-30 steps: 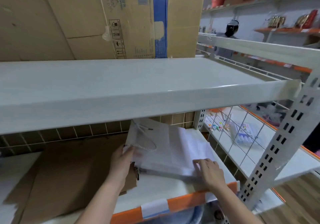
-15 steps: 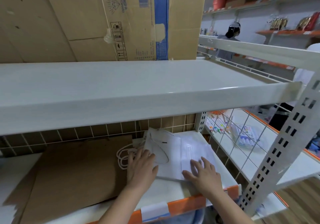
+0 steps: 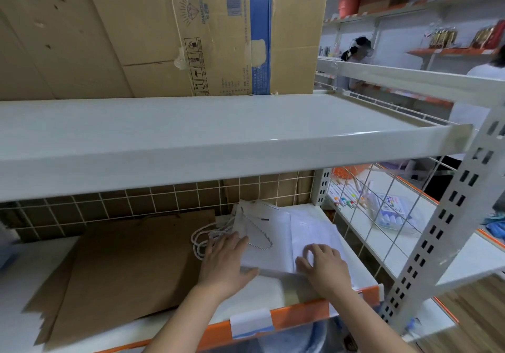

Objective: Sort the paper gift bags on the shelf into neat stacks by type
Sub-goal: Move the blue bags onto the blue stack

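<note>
**Both hands flat on the white bags, lower shelf**

Starting at the far left of the lower shelf (image 3: 273,284); brown paper bags (image 3: 123,270) lie flat there in a loose, fanned pile, their edges stepping out toward the front; behind them runs a white wire grid (image 3: 109,205) backed with cardboard; just right of the brown pile, white rope handles (image 3: 202,240) spill out in loops onto the shelf surface; now the left hand (image 3: 226,265), fingers straight and slightly spread, palm down, pressing on the left edge of the white paper bags (image 3: 276,240) and touching those cords; the white stack sits at the right end of the lower shelf, flat, one thin handle looping across its top; next the right hand (image 3: 325,268), resting on the front right part of the same stack, fingers bent at the knuckles with the tips on the paper, gripping nothing; the orange front strip (image 3: 300,314) runs just below both wrists; overhead, the white upper shelf (image 3: 218,139) carries a large cardboard box (image 3: 191,38); far right, through the side mesh, markers (image 3: 347,197) lie on a neighbouring shelf.
</note>
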{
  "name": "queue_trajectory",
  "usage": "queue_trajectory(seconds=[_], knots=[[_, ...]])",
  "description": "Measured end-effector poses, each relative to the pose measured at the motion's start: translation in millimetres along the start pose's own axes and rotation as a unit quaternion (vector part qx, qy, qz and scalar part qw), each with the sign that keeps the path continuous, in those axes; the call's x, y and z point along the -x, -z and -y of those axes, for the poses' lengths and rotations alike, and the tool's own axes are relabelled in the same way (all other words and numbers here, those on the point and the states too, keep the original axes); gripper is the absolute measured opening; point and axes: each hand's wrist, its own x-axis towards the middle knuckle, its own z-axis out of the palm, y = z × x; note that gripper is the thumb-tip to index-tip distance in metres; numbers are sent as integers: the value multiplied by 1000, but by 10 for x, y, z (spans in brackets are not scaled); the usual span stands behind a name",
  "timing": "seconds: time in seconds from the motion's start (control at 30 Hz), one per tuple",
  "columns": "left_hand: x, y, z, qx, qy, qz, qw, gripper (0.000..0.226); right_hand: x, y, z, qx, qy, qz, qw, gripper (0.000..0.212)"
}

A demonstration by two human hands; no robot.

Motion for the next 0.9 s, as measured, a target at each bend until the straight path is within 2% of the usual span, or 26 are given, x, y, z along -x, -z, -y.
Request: queue_trajectory(seconds=[0.13,0.4,0.53,0.67,0.9], knots=[[122,105,102,6,15,-31,999,68,44,41,108,-26,-15,-12,999,45],[600,501,630,-22,95,-80,992,57,274,31,820,-60,50,-55,995,42],[988,745,1036,-26,134,-94,986,58,468,-26,1307,-67,96,-52,992,42],[1433,950,1473,-25,157,-143,977,56,717,-97,1833,-57,133,-35,989,46],[2247,1222,2271,-34,189,-151,970,52,1291,-318,2767,-22,156,-5,988,54]])
